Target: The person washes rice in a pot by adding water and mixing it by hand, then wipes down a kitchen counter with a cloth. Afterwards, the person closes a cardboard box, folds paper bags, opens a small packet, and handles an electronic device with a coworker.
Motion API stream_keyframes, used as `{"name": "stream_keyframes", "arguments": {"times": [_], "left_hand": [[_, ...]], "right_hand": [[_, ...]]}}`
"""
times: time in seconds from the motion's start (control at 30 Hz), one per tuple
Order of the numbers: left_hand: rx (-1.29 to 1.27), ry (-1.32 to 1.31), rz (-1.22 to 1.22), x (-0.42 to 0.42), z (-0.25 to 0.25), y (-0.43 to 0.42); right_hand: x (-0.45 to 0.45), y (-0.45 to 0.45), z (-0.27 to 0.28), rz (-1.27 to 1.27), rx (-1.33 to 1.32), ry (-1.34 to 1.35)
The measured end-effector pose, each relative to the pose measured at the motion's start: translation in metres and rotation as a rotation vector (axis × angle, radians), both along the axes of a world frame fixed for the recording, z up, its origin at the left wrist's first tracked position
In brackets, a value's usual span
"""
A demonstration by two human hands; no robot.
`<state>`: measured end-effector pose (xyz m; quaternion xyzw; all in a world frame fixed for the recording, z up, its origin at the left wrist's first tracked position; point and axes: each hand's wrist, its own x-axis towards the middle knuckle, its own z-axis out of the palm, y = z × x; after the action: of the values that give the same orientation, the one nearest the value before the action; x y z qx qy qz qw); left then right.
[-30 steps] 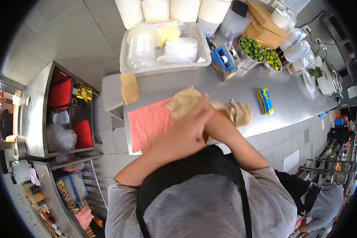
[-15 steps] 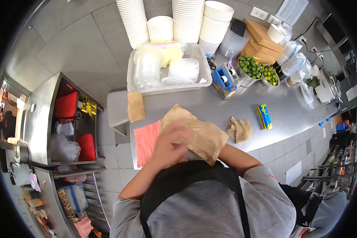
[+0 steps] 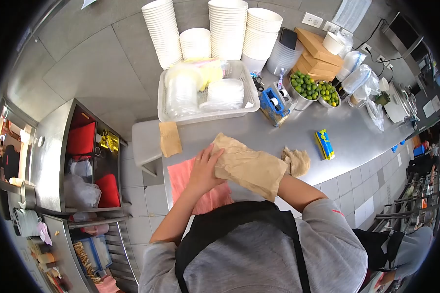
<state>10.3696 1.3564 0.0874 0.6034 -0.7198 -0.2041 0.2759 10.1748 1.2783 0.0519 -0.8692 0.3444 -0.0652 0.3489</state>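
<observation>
A crumpled brown paper bag (image 3: 249, 165) stretches across in front of me above the steel table. My left hand (image 3: 205, 170) is closed around its left end, with the fingers along the edge of the paper. From the right, my right forearm (image 3: 300, 191) reaches up to the bag's other end. My right hand itself is hidden by the paper, so its fingers do not show. Under my left hand lies a pink cloth (image 3: 181, 173). A crumpled tan cloth (image 3: 297, 162) rests just beyond the bag's right end.
A white plastic basket (image 3: 252, 105) holds clear lids and containers, with stacked paper tubs (image 3: 228, 34) behind it. Nearby are a blue tape dispenser (image 3: 274, 105), bowls of limes (image 3: 305, 87), a yellow-blue packet (image 3: 324, 144) and a flat brown paper piece (image 3: 170, 139). Another person (image 3: 401, 254) stands lower right.
My left hand, blurred over the bag before, has moved left and taken hold of its end. The bag now lies straighter and a little further right.
</observation>
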Motion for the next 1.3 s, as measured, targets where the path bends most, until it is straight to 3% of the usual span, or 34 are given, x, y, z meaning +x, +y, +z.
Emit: {"name": "stream_keyframes", "arguments": {"times": [0.13, 0.33, 0.43, 0.53, 0.63, 0.73, 0.83, 0.93, 1.3], "left_hand": [[-0.135, 0.020, 0.052, 0.011, -0.014, -0.008], [-0.091, 0.171, -0.090, -0.003, 0.038, -0.014], [0.037, 0.319, -0.177, 0.002, 0.057, -0.022], [-0.173, 0.167, -0.435, -0.004, 0.023, -0.030], [0.349, 0.518, -0.358, -0.019, 0.035, -0.022], [0.185, 0.566, -0.343, -0.031, 0.050, -0.023], [0.092, 0.157, -0.293, -0.043, 0.049, -0.026], [-0.035, 0.273, -0.203, -0.055, 0.054, -0.026], [-0.417, 0.152, -0.197, -0.035, 0.039, -0.035]], "right_hand": [[-0.030, -0.008, 0.049, -0.007, 0.015, -0.040], [-0.054, 0.032, 0.132, -0.022, -0.066, -0.109], [-0.060, 0.024, 0.133, -0.058, -0.011, -0.103], [-0.061, 0.027, 0.123, -0.126, 0.057, -0.156], [-0.061, 0.034, 0.122, -0.201, 0.160, -0.256], [-0.060, 0.033, 0.117, -0.268, 0.270, -0.329], [-0.056, 0.031, 0.114, -0.300, 0.359, -0.368], [-0.061, 0.027, 0.116, -0.333, 0.470, -0.417], [-0.074, 0.032, 0.118, -0.376, 0.601, -0.437]]}}
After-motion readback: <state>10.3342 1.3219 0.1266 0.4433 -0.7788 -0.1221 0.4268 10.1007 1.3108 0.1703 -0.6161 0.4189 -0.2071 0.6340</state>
